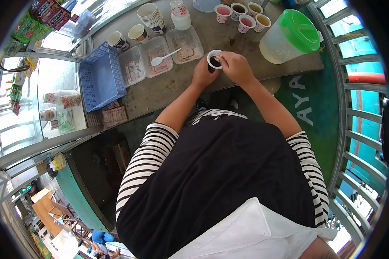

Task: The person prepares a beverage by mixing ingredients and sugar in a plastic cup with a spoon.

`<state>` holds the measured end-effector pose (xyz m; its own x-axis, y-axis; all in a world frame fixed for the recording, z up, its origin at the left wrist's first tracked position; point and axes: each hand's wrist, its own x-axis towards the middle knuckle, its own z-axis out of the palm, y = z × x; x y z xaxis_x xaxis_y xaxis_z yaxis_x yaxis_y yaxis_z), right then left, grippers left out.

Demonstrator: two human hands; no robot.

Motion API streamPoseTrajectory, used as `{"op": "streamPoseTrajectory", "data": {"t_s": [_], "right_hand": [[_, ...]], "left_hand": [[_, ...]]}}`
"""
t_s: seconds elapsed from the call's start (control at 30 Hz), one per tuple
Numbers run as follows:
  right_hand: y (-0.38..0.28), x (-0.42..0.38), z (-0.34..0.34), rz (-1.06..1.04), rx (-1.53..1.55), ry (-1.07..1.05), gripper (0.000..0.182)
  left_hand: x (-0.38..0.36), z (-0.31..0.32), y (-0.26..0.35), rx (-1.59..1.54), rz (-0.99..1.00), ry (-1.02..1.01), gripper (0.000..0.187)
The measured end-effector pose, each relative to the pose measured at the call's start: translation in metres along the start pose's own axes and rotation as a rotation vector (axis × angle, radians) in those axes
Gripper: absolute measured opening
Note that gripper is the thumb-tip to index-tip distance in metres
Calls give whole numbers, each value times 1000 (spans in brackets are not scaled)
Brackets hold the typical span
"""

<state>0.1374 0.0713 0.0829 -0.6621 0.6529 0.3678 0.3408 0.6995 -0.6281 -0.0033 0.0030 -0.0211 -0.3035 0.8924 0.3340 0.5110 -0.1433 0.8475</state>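
Note:
Near the counter's front edge, a small white cup (211, 54) with dark liquid inside stands upright in my left hand (204, 74), whose fingers wrap round its near side. My right hand (235, 67) is closed over the cup's rim. Its fingertips pinch a small pale thing that dips toward the liquid; its kind is mostly hidden. To the left are shallow clear plastic containers (184, 45) with pale residue in them. A white spoon (165, 57) lies across the middle container.
Several filled cups (247, 23) stand at the back right, beside a clear jug (282, 41) with a green lid. Stacked paper cups (151, 18) and a white bottle (181, 20) are at the back. A blue basket (100, 77) sits at the left by a glass case. A person (101, 246) is far below left.

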Motion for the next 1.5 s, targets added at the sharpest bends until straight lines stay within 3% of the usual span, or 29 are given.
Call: {"op": "streamPoseTrajectory", "data": {"t_s": [0.2, 0.27, 0.37, 0.5, 0.6, 0.67, 0.8, 0.87, 0.97, 1.1, 1.27, 1.5], "right_hand": [[12, 19, -2, -115, -4, -134, 18], [20, 26, -6, -275, -50, -237, 13], [16, 34, -16, -264, -144, -397, 16], [21, 40, -7, -352, -201, -429, 13], [24, 48, -5, -297, -216, -450, 15], [33, 58, -6, -154, -236, -448, 21], [69, 60, -11, -52, -100, -339, 25], [80, 51, -19, 263, 394, -376, 23], [88, 40, -24, 315, 591, -269, 18], [88, 41, -36, 215, 599, -288, 18], [88, 50, -46, -56, 477, -400, 16], [76, 61, -55, -172, 376, -505, 19]], "left_hand": [[-2, -1, 7, 28, 11, 25, 65], [-2, -3, 12, 17, -38, -4, 66], [-3, 1, 9, 43, -50, 19, 64], [0, 15, 19, 38, -127, 71, 61], [1, 38, 20, -22, -269, 111, 58], [5, 52, 28, -122, -136, 238, 55], [6, 66, 33, -87, -136, 278, 55], [5, 68, 34, -23, -123, 303, 54], [6, 72, 33, 37, -125, 317, 55], [5, 74, 40, 106, -159, 347, 56], [6, 74, 47, 135, -185, 375, 60], [5, 76, 45, 237, -180, 369, 63]]}}
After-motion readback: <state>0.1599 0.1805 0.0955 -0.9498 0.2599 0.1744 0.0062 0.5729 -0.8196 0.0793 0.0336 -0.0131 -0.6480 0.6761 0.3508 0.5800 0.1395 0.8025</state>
